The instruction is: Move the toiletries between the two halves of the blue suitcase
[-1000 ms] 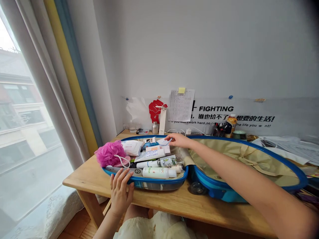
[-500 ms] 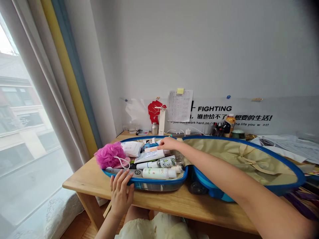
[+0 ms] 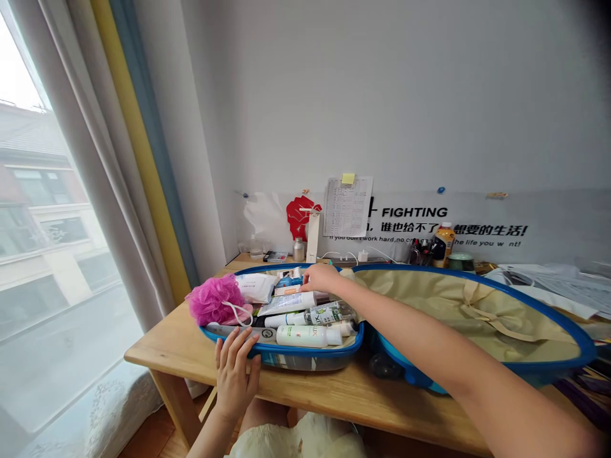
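An open suitcase (image 3: 305, 353) with a blue rim lies on the wooden table, its near-left half filled with toiletries. My left hand (image 3: 237, 362) rests with fingers spread on the front rim of that half. Toward the back, my right hand (image 3: 321, 278) has its fingers closed at the end of a small white box (image 3: 286, 290) with an orange label. Around it lie a white tube (image 3: 286, 303), a blue item (image 3: 291, 280), a white packet (image 3: 256, 287), a clear bottle (image 3: 327, 313) and a white bottle (image 3: 305, 336). A pink bath puff (image 3: 217, 300) sits at the left end.
The suitcase's other half (image 3: 429, 305), with a beige lining and straps, spreads to the right. Behind stand a small jar (image 3: 298, 248), an orange-capped bottle (image 3: 443, 245) and cables. Papers (image 3: 539, 286) lie at the right. A curtain (image 3: 119, 159) and window are on the left.
The view has shifted slightly, so everything sits a little lower and farther right. Both hands stay in nearly the same places on the suitcase.
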Demonstrator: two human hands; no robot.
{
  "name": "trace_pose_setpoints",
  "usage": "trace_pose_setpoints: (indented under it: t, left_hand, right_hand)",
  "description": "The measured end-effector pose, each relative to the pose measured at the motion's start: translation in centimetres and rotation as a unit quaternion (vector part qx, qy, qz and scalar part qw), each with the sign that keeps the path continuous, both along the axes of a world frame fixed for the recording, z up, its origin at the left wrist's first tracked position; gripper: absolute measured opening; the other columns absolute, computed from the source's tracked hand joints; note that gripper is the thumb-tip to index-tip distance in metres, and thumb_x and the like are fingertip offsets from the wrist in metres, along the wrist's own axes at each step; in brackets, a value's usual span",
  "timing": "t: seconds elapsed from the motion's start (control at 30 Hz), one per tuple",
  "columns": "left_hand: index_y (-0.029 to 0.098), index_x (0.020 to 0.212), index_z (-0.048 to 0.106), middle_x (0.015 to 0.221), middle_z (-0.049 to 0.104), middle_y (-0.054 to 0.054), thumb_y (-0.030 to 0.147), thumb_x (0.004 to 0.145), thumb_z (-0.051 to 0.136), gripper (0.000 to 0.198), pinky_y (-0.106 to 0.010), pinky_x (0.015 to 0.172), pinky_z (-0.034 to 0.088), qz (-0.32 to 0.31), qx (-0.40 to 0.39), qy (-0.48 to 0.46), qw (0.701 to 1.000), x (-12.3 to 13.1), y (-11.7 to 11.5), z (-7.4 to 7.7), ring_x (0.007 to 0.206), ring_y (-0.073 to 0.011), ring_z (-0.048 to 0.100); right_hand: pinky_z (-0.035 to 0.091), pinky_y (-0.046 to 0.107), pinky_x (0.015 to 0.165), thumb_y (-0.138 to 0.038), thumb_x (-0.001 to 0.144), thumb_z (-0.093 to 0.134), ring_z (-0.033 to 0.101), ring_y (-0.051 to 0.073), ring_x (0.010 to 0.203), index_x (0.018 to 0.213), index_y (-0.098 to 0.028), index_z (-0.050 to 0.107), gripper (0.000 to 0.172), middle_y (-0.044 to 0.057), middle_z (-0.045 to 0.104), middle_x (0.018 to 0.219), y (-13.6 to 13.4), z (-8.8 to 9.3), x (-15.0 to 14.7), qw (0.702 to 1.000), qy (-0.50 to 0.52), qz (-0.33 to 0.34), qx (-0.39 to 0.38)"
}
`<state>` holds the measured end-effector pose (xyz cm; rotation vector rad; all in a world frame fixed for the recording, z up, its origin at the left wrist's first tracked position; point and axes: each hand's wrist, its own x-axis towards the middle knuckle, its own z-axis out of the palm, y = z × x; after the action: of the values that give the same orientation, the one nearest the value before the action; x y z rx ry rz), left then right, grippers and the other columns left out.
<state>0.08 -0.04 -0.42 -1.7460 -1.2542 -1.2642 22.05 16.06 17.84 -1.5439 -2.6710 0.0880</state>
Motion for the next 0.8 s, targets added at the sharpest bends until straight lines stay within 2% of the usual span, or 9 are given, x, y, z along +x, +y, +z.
trace_pose_setpoints:
  t: [0.17, 0.4, 0.57, 0.8]
  left_hand:
    - [0.023, 0.126, 0.057, 0.122, 0.066, -0.010, 0.020, 0.094, 0.048, 0.034, -0.047, 0.120, 0.020, 0.004, -0.002, 0.001, 1.000, 0.00, -0.02, -0.07, 0.133, -0.0242, 0.048]
    - [0.023, 0.125, 0.058, 0.125, 0.066, -0.009, 0.019, 0.092, 0.049, 0.035, -0.045, 0.120, 0.020, 0.000, -0.003, 0.000, 1.000, -0.01, 0.02, -0.08, 0.135, -0.0238, 0.046]
    - [0.023, 0.126, 0.058, 0.124, 0.066, -0.009, 0.020, 0.093, 0.049, 0.034, -0.046, 0.120, 0.020, 0.000, 0.001, -0.001, 1.000, 0.09, -0.03, 0.03, 0.133, -0.0243, 0.048]
    - [0.023, 0.128, 0.058, 0.123, 0.067, -0.009, 0.020, 0.093, 0.049, 0.036, -0.045, 0.121, 0.018, -0.003, -0.003, -0.004, 1.000, 0.04, -0.01, 0.01, 0.135, -0.0237, 0.047]
  right_hand:
    - [0.044, 0.027, 0.078, -0.043, 0.077, 0.073, 0.067, 0.023, 0.103, 0.111, -0.032, 0.070, 0.036, 0.003, 0.075, 0.103, -0.05, 0.39, -0.42, 0.999, -0.023, 0.044, 0.019]
    - [0.046, 0.028, 0.081, -0.040, 0.078, 0.072, 0.065, 0.023, 0.107, 0.104, -0.028, 0.070, 0.029, 0.005, 0.073, 0.108, 0.24, 0.37, -0.80, 0.997, -0.043, 0.063, 0.000]
    - [0.051, 0.037, 0.089, -0.044, 0.088, 0.064, 0.064, 0.018, 0.100, 0.108, -0.020, 0.066, 0.031, 0.006, 0.069, 0.111, 0.39, 0.43, -0.66, 0.996, -0.039, 0.063, -0.040]
    - [0.055, 0.037, 0.086, -0.045, 0.094, 0.056, 0.063, 0.017, 0.098, 0.111, -0.018, 0.064, 0.033, 0.006, 0.065, 0.113, 0.84, 0.37, -0.87, 0.994, -0.038, 0.039, -0.095]
